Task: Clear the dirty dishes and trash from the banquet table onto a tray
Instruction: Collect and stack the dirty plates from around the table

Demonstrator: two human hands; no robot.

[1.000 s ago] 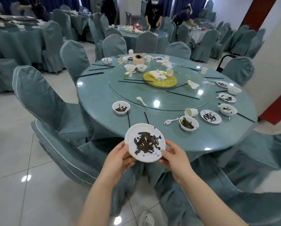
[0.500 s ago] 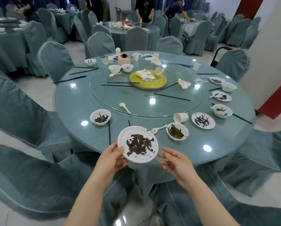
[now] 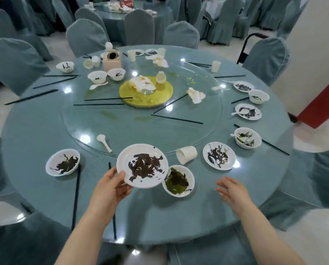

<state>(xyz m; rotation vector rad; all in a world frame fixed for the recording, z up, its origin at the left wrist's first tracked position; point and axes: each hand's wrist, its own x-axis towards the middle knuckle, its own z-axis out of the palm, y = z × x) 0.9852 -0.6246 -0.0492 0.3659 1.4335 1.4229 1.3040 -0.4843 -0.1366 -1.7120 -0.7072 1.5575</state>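
My left hand [image 3: 110,186] grips the near-left rim of a white plate [image 3: 142,165] smeared with dark sauce, held just above the round banquet table [image 3: 35,134]. My right hand [image 3: 231,190] hovers with fingers apart and nothing in it, to the right of a white bowl with green leftovers [image 3: 178,180]. A tipped paper cup [image 3: 186,154] and another dirty plate [image 3: 219,155] lie beyond that bowl. A dirty bowl [image 3: 62,164] sits to the left. No tray is in view.
A glass turntable [image 3: 121,123] carries a yellow platter [image 3: 146,93], a spoon [image 3: 104,142], black chopsticks and crumpled napkins [image 3: 196,95]. More dirty plates and bowls line the right edge [image 3: 247,137]. Covered chairs [image 3: 16,60] ring the table.
My right hand has let go of the plate and moved off to the right. I have come closer, so the plate in my left hand is now over the table.
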